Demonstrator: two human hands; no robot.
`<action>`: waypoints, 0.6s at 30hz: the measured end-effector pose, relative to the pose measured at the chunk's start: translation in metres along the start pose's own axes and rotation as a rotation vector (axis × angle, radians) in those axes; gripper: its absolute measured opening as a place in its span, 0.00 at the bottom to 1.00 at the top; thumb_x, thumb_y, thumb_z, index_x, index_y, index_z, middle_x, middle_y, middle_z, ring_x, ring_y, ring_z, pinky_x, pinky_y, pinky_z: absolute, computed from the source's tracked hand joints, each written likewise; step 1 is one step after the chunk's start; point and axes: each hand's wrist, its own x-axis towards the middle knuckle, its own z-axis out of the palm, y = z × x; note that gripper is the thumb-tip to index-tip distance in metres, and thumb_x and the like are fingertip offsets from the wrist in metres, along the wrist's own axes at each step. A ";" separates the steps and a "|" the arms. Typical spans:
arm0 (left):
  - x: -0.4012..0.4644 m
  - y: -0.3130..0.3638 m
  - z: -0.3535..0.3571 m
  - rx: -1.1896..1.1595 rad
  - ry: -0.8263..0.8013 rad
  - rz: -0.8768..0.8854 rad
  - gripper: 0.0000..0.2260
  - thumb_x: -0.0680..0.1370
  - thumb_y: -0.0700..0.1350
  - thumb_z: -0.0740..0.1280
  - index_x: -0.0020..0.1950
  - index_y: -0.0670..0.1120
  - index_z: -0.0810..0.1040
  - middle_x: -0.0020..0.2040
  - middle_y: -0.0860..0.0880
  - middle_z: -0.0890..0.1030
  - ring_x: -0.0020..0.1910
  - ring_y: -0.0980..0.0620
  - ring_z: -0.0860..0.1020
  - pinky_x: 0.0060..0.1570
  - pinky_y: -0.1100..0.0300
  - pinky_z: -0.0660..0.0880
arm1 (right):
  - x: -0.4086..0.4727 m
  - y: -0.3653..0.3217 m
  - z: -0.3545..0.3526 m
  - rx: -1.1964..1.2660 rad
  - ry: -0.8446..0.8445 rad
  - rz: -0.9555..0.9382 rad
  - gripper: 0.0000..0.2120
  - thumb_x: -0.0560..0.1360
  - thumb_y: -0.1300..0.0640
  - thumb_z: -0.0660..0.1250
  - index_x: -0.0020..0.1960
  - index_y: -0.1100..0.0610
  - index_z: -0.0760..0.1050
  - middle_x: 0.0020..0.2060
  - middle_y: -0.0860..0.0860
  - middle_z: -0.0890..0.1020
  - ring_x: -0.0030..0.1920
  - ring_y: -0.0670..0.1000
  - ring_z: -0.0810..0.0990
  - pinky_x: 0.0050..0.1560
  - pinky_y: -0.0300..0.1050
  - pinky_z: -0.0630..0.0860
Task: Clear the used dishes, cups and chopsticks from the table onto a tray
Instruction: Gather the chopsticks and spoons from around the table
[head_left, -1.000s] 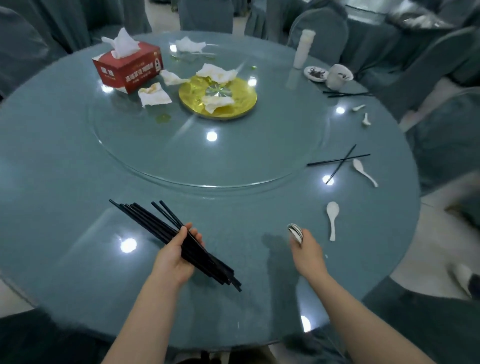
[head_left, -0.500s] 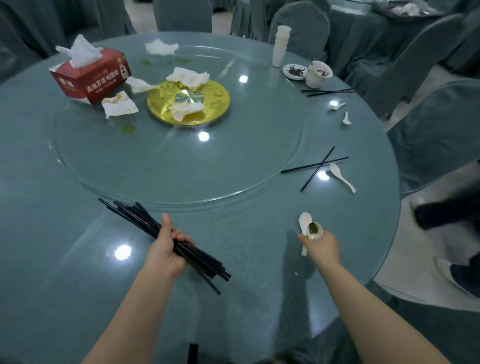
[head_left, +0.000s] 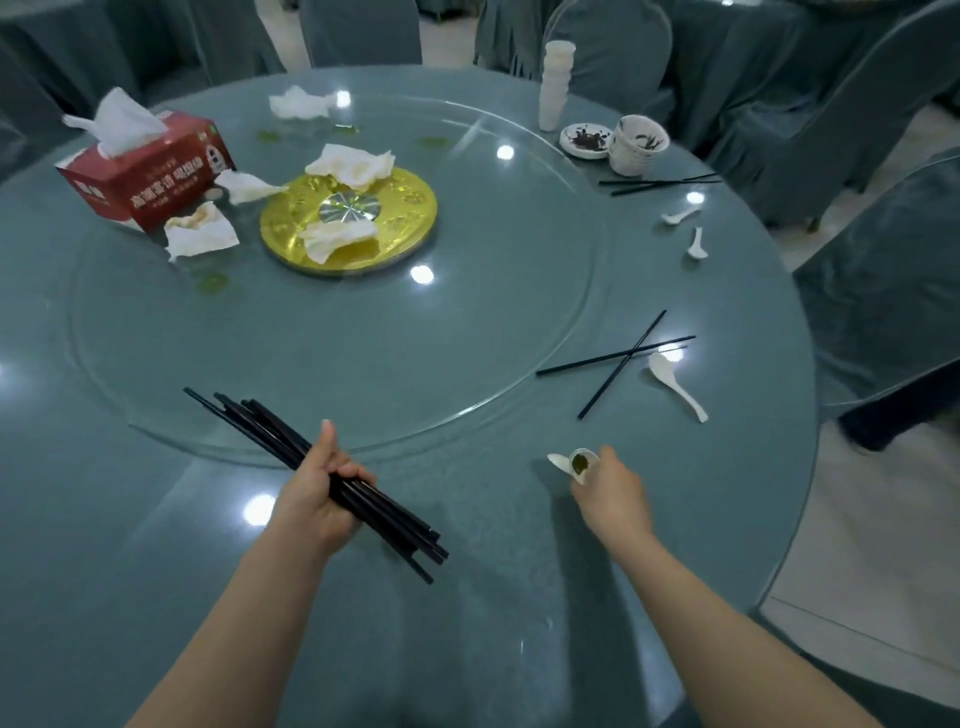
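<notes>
Left hand (head_left: 317, 493) grips bundled chopsticks (head_left: 291, 447); right hand (head_left: 613, 493) holds small cup (head_left: 581, 462), spoon. Crossed chopsticks (head_left: 623, 358), spoons, bowls remain on desk (head_left: 156, 519); no tray in sight.

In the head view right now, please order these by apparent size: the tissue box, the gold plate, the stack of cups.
1. Gold plate and tissue box look about alike; I would not rank them.
2. Stack of cups, farther away, so its real size is unsure.

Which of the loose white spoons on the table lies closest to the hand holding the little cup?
The long-handled spoon beside the crossed chopsticks; the other two loose spoons lie farther off, near the dirty cups.
</notes>
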 end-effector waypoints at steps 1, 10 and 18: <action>0.003 -0.003 0.007 0.001 -0.009 0.002 0.15 0.77 0.50 0.66 0.34 0.49 0.66 0.20 0.55 0.62 0.18 0.60 0.64 0.24 0.70 0.68 | 0.007 0.001 -0.006 0.042 0.004 -0.023 0.11 0.75 0.52 0.66 0.46 0.55 0.65 0.40 0.54 0.78 0.39 0.56 0.73 0.36 0.46 0.67; 0.025 -0.024 0.061 0.014 -0.017 0.008 0.14 0.76 0.50 0.67 0.34 0.49 0.68 0.21 0.55 0.63 0.18 0.60 0.65 0.23 0.69 0.69 | 0.074 0.012 -0.049 0.020 -0.106 -0.092 0.22 0.67 0.45 0.75 0.48 0.52 0.65 0.38 0.48 0.74 0.40 0.52 0.74 0.35 0.43 0.67; 0.033 -0.041 0.067 0.030 0.030 -0.003 0.15 0.76 0.50 0.67 0.33 0.49 0.66 0.21 0.55 0.63 0.18 0.60 0.65 0.24 0.70 0.69 | 0.082 0.016 -0.050 -0.217 -0.093 -0.231 0.11 0.71 0.50 0.60 0.46 0.53 0.60 0.34 0.49 0.72 0.36 0.56 0.74 0.32 0.46 0.66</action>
